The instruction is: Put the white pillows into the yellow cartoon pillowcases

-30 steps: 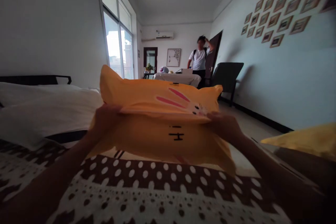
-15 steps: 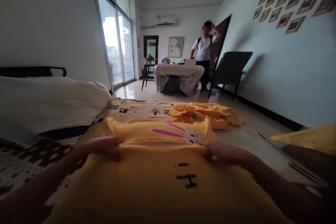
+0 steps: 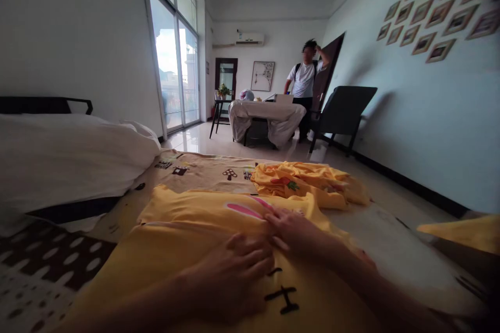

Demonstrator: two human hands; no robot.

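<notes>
A yellow cloth (image 3: pixel 187 239) with a printed rabbit and black lettering spreads across the bed in front of me. Its far part is folded over, and the fold runs crosswise with the rabbit's pink ears showing on it. My left hand (image 3: pixel 242 268) rests on the near side of the fold, fingers bent a little and apart. Just beyond it, my right hand (image 3: pixel 292 229) touches the fold, its fingers stretched over the rabbit's face and its thumb apart. The two hands are close together and partly cover the print. Whether the cloth has a pillow inside, I cannot tell.
A crumpled yellow cloth (image 3: pixel 304 182) with a carrot print lies beyond on the patterned bedsheet (image 3: pixel 207 169). White bedding (image 3: pixel 74 156) is heaped at left. Past the bed are a covered table (image 3: pixel 269 109), a dark chair (image 3: pixel 347 109) and a standing person (image 3: pixel 304 80).
Both hands have moved inward from the two sides of the fold to its middle and right. The left hand has let go of its side, and the fold lies flatter.
</notes>
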